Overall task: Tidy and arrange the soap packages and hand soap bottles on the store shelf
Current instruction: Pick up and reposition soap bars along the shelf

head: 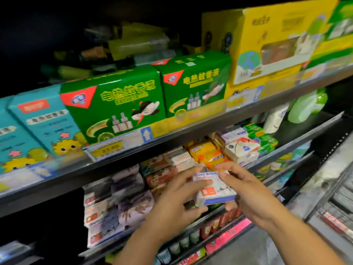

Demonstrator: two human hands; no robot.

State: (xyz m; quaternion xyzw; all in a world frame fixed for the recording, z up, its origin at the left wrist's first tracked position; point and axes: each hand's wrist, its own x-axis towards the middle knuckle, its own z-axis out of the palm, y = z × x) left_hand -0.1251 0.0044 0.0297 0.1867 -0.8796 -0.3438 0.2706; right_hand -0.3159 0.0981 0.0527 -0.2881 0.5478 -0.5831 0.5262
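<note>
A soap pack (215,194) is mid-placement: it is held off the shelf (305,138), just in front of the stacked soaps in the middle row, not yet set down. The left hand (172,205) grips its left end, fingers (200,181) curled over the face with the thumb underneath; the right hand (248,194) pinches its upper right edge, fingers clamped on the wrapper. The step looks like slotting this pack back among its kind. The next move calls for finding the matching stack, squaring the pack to its neighbours and sliding it in label-forward without toppling the orange packs (208,152) just behind or the purple packs (133,205) to the left. On the held pack blue lettering reads "Goat Soap", with a small orange square below whose print is too blurred to read. The green boxes (114,104) on the shelf above carry yellow Chinese characters, apparently 电热蚊香液, and a red corner badge. A yellow price tag (108,150) under them seems to read 23.80. The white packs (242,150) far right bear a red and blue mark, unreadable. The bottles (307,106) beyond them, pale green and white, are blurred
</note>
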